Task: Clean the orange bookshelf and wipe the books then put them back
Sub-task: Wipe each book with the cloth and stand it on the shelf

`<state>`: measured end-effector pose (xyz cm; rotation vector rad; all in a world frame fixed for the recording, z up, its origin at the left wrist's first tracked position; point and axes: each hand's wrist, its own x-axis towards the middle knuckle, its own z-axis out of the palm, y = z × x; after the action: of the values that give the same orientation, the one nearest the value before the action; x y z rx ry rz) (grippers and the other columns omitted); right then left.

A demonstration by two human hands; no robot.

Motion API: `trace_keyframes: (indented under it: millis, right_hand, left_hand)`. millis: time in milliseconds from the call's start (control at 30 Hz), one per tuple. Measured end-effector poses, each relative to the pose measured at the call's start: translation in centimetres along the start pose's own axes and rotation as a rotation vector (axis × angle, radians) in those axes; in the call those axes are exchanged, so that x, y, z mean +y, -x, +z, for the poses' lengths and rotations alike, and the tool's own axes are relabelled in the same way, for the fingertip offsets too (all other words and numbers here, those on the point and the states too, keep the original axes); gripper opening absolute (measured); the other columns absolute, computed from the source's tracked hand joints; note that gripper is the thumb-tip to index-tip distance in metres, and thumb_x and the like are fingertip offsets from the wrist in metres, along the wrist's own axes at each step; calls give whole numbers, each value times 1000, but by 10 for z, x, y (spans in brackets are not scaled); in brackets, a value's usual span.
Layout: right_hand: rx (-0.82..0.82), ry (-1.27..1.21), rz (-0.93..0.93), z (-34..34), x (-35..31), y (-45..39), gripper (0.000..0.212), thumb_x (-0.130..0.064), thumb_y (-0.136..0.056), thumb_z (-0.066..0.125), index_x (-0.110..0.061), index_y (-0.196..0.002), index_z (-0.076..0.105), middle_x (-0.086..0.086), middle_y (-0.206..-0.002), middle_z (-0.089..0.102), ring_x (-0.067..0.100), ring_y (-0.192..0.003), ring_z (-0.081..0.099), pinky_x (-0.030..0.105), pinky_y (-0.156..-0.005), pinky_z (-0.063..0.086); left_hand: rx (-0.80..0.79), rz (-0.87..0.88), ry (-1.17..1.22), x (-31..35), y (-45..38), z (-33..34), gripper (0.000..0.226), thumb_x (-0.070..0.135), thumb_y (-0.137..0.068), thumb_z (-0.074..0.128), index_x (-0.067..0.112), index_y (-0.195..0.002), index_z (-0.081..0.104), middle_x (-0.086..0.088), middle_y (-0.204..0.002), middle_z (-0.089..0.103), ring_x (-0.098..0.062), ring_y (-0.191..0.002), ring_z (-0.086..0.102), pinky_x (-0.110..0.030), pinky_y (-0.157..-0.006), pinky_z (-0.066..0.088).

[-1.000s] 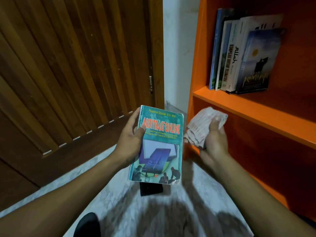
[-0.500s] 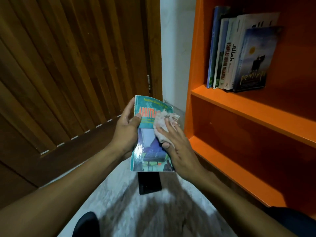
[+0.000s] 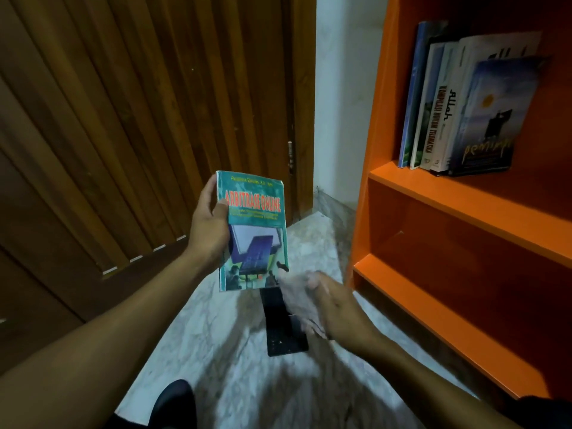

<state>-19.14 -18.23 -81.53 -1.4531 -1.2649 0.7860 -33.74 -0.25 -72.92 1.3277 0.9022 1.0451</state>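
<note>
- left hand (image 3: pixel 210 226) grips the teal book (image 3: pixel 253 232) by its left edge: thumb curled onto the front cover near the title, fingers wrapped behind the spine side
- book held upright in the air, cover facing the camera, title "ARBITRASE ONLINE" readable; it sits left of the orange bookshelf (image 3: pixel 464 193), well apart from it
- right hand (image 3: pixel 332 305) is low, just below and right of the book's near-right corner, not touching the cover
- right hand is motion-blurred; a pale cloth (image 3: pixel 294 292) smears across its fingers, looks held in the hand, but cannot tell whether the fingers are curled round it or just pressed against it
- shelf stands at right: top visible board carries a row of upright books (image 3: pixel 458 103), leaning slightly right, the rightmost showing its front cover with a sky picture
- lower shelf boards below that row show only orange surface
- dark flat object (image 3: pixel 286 332) lies on the marble floor (image 3: pixel 216 351) under the hands; too dark to identify
- brown slatted wooden door (image 3: pixel 139 119) fills the left and far side; white wall strip between door and shelf
- dark rounded shape (image 3: pixel 175 400) at the near bottom edge, partly out of view
</note>
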Motion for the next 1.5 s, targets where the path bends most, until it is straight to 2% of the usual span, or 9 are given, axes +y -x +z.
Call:
trace_keyframes:
  millis: [167,333,433,567,900,1067,1200,1333,1500]
  right_hand:
    - [426,-357,102,-24,-15,-24,48,-52,-99,36,-18,-114,65,4,-94,77,17,-84,75,37,-70,59]
    - [661,-122,-180,-39,-33,-39,34,-43,-104,35,-28,-114,63,-11,-107,70,0,-100,65,18,-80,50]
    - [590,176,-261,-33,-32,-46,43,-51,-105,29,-32,-123,63,-11,-125,65,3,-121,56,38,-101,46]
    - [408,519,-281,-7,-21,-47,54,-57,-100,20,-36,-144,45,-13,-158,34,2,-150,15,43,-124,2]
    - [135,496,-552,35,2,-23,49,-44,-106,27,-21,-130,64,-9,-145,53,3,-144,34,50,-119,18]
    - [75,428,-627,44,3,-10,46,-42,-106,31,-20,-117,70,-8,-127,67,6,-130,52,41,-114,28]
    - [13,309,-452,39,-1,-9,32,-39,-105,37,-25,-107,66,-9,-103,69,5,-99,62,22,-89,44]
    - [162,137,-47,21,4,-17,20,-42,-105,41,-27,-102,54,-4,-95,68,13,-87,66,36,-74,52]
    - [138,-259,254,-13,1,-32,43,-46,-95,58,-25,-133,55,-11,-125,63,13,-119,61,32,-99,49]
  left_hand:
    - [-191,-54,-43,-8,13,5,46,20,-107,40,44,-145,36,-10,-128,62,-26,-95,74,-45,-72,63]
    - [-371,-5,-168,-14,39,21,44,22,-107,40,43,-146,39,-1,-129,61,-25,-97,73,-48,-77,62]
    - [-453,35,-210,-20,54,35,44,19,-107,40,40,-145,41,5,-127,64,-21,-103,72,-46,-83,61]
    - [-472,-2,-83,-23,58,44,43,13,-107,40,34,-144,47,4,-131,65,-26,-113,68,-48,-93,55]
    - [-29,-162,204,-19,25,30,40,11,-106,40,30,-142,47,-12,-120,69,-23,-89,75,-35,-63,61]
    - [111,-88,215,-13,11,13,40,14,-106,42,38,-138,46,-4,-117,68,-22,-90,75,-41,-71,62]
    - [97,-19,99,-5,10,3,43,21,-107,41,41,-145,39,2,-116,67,-19,-91,75,-46,-78,61]
    - [0,24,16,1,16,4,44,22,-107,40,44,-145,40,0,-124,64,-18,-92,75,-39,-67,64]
    - [-229,56,-58,9,30,21,45,24,-106,43,43,-146,37,7,-117,69,-17,-95,74,-33,-69,63]
